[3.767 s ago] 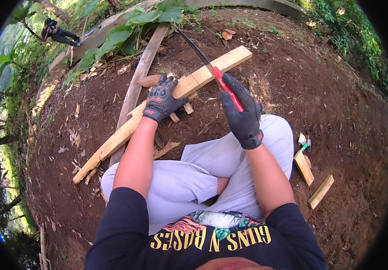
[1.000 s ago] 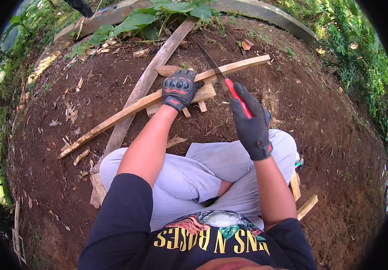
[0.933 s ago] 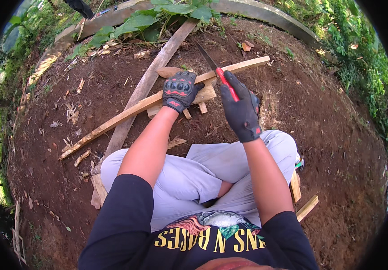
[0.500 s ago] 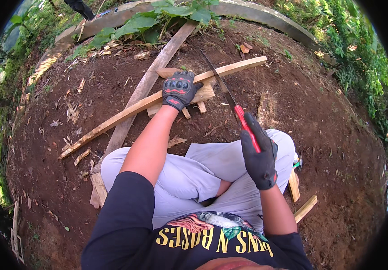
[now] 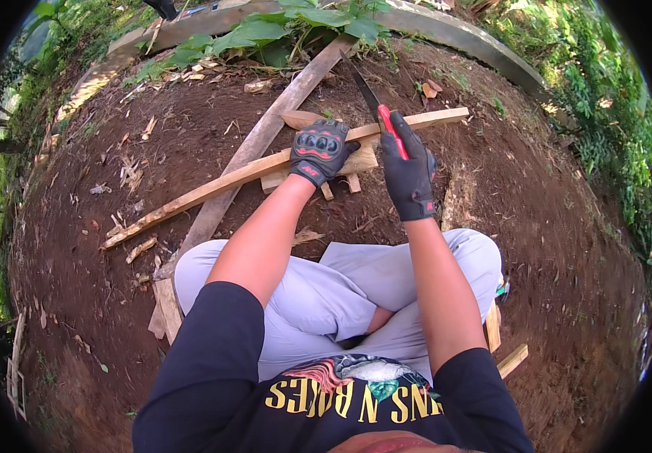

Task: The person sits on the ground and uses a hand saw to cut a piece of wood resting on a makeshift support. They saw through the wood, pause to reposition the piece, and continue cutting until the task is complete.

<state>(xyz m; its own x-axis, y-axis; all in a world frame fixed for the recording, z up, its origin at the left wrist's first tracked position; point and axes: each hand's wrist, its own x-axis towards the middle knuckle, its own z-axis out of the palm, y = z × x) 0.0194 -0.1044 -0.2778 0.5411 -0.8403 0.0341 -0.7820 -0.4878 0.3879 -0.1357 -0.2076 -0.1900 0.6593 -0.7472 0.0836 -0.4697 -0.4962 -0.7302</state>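
wooden batten [image 5: 213, 185], pale and narrow, is lying on the bare brown soil [image 5: 114, 249] in front of the seated person, its long axis running from the lower left up to the upper right, where its far end [image 5: 454, 115] is showing beyond both hands. a wider grey plank [image 5: 265, 136] is passing beneath it at a steeper angle, and short offcuts [image 5: 356, 162] are sitting under the crossing, so the batten is resting slightly raised there.

left hand [image 5: 318, 149], in a black glove with red trim, is lying palm down on the batten with its fingers curled over the far edge, pressing it against the supports. right hand [image 5: 409, 177], gloved alike, is closed fully round the red handle [image 5: 392, 130] of a hand saw, with no gap visible in the grip. the dark saw blade [image 5: 362, 89] is pointing away from the person and a little to the left, crossing the batten almost square to its length, just to the right of the left hand.

right hand is the nearer of the two to the crossing point, sitting on the near side of the batten with the blade reaching over it. whether the teeth are touching the wood cannot be told. more offcuts [image 5: 511, 359] are lying by the right knee, and green leaves [image 5: 265, 34] are growing along a concrete kerb [image 5: 477, 45] beyond.
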